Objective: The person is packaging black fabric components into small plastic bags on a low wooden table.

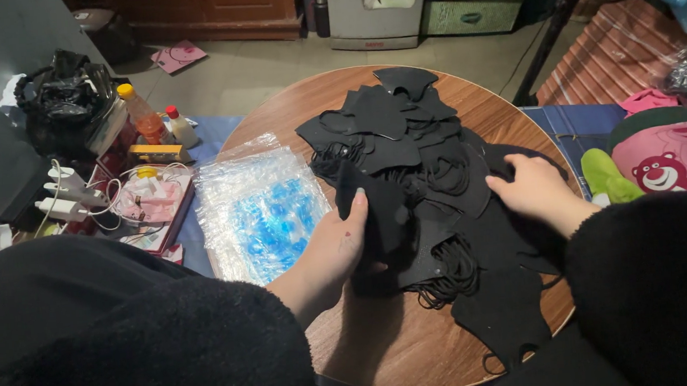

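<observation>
The left hand (338,247) grips a black fabric piece (378,215) at the edge of the black pile (431,152) on the round wooden surface (390,342) — the right hand (535,187) lies flat, fingers spread, on the pile's other side.

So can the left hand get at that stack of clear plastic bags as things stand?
Probably yes. The left hand grips a black mask at the pile's near edge, and the stack of clear plastic bags lies right beside it on the round table, with nothing between. It would likely have to release the mask first.
</observation>
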